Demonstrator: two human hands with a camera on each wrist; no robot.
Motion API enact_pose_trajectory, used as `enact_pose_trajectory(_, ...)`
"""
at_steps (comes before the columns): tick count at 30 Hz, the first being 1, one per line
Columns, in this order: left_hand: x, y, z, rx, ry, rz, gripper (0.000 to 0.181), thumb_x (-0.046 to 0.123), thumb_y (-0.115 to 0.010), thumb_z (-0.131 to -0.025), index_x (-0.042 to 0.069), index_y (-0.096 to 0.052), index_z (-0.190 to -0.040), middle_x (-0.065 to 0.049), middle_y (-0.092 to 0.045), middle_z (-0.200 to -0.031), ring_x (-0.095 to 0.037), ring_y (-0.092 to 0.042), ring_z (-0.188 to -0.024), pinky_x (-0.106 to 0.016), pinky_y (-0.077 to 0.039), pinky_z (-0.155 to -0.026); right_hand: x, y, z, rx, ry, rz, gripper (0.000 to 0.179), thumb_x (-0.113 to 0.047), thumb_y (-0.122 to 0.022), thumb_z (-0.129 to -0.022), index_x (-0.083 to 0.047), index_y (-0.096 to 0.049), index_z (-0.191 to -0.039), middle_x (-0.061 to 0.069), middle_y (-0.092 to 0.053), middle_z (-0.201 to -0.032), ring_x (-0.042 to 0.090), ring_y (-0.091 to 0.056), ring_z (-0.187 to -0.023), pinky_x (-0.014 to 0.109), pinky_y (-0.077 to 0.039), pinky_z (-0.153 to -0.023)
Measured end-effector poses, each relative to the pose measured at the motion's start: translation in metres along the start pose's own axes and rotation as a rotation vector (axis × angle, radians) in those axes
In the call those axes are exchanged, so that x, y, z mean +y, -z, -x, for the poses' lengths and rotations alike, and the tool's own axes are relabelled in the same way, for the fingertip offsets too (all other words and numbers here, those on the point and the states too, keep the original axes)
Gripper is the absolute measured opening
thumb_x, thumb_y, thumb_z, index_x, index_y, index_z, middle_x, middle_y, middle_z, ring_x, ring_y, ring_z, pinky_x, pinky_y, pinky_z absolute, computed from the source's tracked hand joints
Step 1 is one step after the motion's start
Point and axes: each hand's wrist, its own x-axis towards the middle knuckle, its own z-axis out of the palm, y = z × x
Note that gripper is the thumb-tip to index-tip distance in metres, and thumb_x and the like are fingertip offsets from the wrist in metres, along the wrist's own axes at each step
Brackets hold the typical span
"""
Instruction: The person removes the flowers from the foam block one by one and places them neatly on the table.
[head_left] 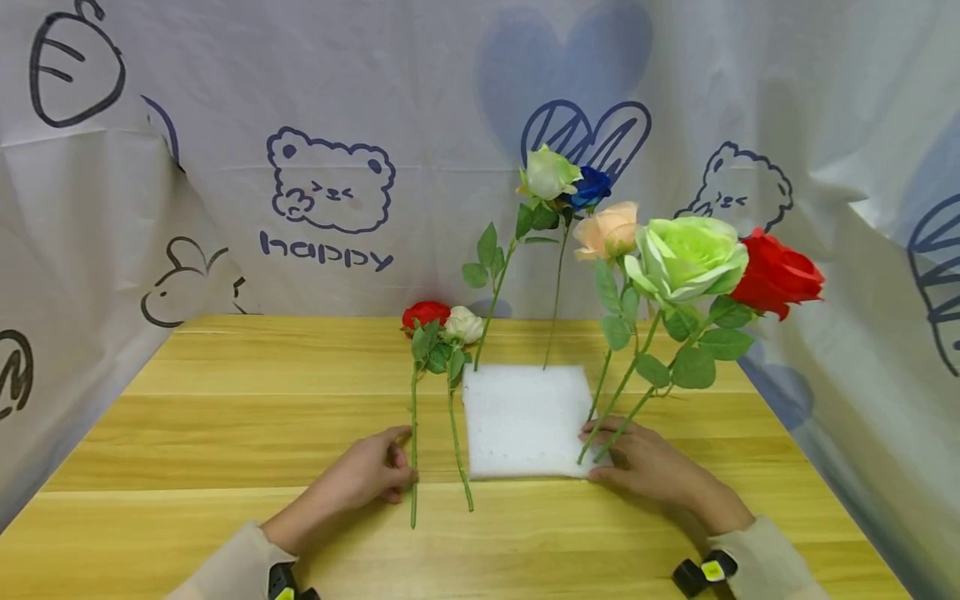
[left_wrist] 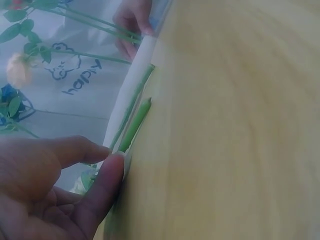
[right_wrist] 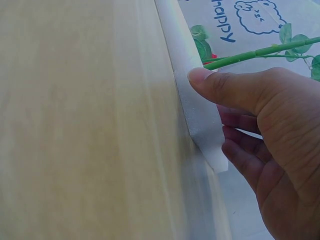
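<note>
My left hand [head_left: 375, 468] pinches the green stem [left_wrist: 134, 129] of a red rose [head_left: 425, 315] between thumb and forefinger, low on the stem. That rose lies left of a white foam block [head_left: 525, 425]. Between them lies a white rose [head_left: 463, 325]. At the block's right front corner, my right hand [head_left: 648, 462] holds the foam, thumb at the front edge and fingers along the right side. Standing in the block are a pale green-white rose [head_left: 549, 173], a blue rose [head_left: 590, 188], a peach rose [head_left: 607, 231], a large green rose [head_left: 686, 260] and another red rose [head_left: 778, 273].
The wooden table [head_left: 262, 400] has visible grain. A pale curtain [head_left: 442, 108] with drawn bears and hearts hangs behind it and down both sides. The right-hand stems lean outward over my right hand.
</note>
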Motion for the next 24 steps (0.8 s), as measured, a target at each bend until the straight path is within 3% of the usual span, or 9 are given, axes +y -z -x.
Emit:
enact_pose_trajectory(7,-0.001,0.004,-0.001,0.002,-0.012,0.037,0.066,0.0,-0.07,-0.089,-0.012,-0.034,-0.143,-0.009,-0.057,-0.086,-0.018,-0.062,-0.06,-0.03,-0.058,-0.056,0.001,-0.001,0.0,0.001,0.001,0.0,0.044,-0.039,-0.068,-0.092,-0.007,-0.068,-0.122,0.003,-0.057,-0.13,0.027,-0.055,-0.118,0.047,-0.048,-0.095)
enact_pose_trajectory(16,0.005,0.012,-0.001,-0.054,-0.015,0.125,0.063,0.004,-0.066,-0.092,-0.011,-0.033,-0.144,-0.012,-0.056,-0.093,-0.021,-0.062,-0.063,-0.035,-0.059,-0.059,0.001,0.0,0.0,0.001,0.009,-0.001,0.043,-0.038,-0.069,-0.092,-0.007,-0.069,-0.122,0.004,-0.057,-0.129,0.027,-0.055,-0.118,0.046,-0.049,-0.095)
enact_pose_trajectory(24,0.01,0.02,-0.01,-0.046,-0.059,0.081,0.061,0.014,-0.066,-0.095,-0.01,-0.037,-0.143,-0.01,-0.061,-0.099,-0.022,-0.065,-0.069,-0.034,-0.057,-0.062,0.003,-0.001,-0.001,0.001,0.007,-0.007,0.042,-0.04,-0.068,-0.092,-0.009,-0.069,-0.121,0.003,-0.057,-0.129,0.027,-0.055,-0.117,0.047,-0.049,-0.095)
